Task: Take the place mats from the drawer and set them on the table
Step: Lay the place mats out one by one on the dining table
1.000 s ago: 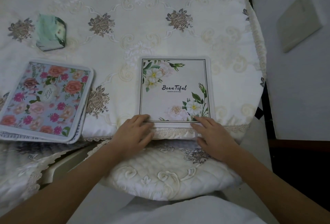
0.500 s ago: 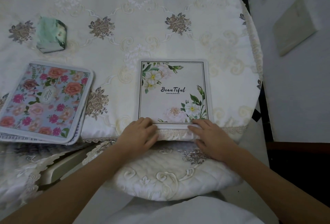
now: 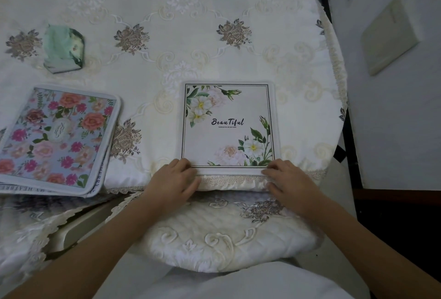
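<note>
A: What has changed in the head view since a second ago?
B: Little: the left hand [image 3: 175,179] and right hand [image 3: 287,179] stay at the white place mat's [image 3: 228,124] near corners, fingers flat and loosely curled on its edge, clasping nothing.

A: How many mats?
B: That one at the table's [image 3: 238,55] near edge; a stack [image 3: 57,136] to the left, rose-patterned on top, count unclear. All are square, with rounded corners. One crumpled green packet [image 3: 63,49] lies beyond.

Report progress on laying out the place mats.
Done: the white "Beautiful" mat lies flat at the near table edge. In hand: left hand and right hand touch its near corners. Left: the rose-print mats sit stacked, overhanging the edge.
</note>
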Available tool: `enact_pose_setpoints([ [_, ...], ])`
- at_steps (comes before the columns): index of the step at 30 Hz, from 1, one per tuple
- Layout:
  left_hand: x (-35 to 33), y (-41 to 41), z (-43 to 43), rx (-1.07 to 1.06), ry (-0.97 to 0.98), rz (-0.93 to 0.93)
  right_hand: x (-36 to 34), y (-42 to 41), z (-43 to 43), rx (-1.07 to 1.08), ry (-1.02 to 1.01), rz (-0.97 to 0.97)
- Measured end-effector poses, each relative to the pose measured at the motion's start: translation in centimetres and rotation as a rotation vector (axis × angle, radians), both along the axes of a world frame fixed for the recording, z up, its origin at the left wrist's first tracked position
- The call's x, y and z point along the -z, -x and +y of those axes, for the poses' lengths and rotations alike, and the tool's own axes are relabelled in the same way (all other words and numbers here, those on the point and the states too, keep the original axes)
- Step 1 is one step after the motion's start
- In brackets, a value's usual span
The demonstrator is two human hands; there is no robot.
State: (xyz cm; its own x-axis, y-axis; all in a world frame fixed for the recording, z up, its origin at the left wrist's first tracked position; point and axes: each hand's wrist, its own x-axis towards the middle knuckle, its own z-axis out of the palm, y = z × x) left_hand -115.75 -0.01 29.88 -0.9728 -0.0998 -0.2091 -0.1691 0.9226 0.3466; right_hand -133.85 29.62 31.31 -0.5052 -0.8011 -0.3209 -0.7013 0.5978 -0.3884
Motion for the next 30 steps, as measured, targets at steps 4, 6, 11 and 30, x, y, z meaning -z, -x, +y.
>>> enact_pose_setpoints([
  [4, 0.0, -0.8, -1.3, -0.042, 0.031, 0.046, 0.3, 1.2, 2.0, 0.079, 0.003, -0.007],
  [6, 0.1, -0.6, -1.4, -0.044, 0.056, 0.041, 0.4, 1.7, 2.1, 0.084, 0.008, 0.001],
  [11, 0.5, 0.7, -1.4, -0.071, 0.102, 0.024, 1.3, 2.5, 1.3, 0.093, 0.056, 0.012],
  [30, 1.7, 13.5, -6.8, -0.263, 0.09, -0.023, 3.1, 14.3, -9.3, 0.245, 0.078, 0.07],
])
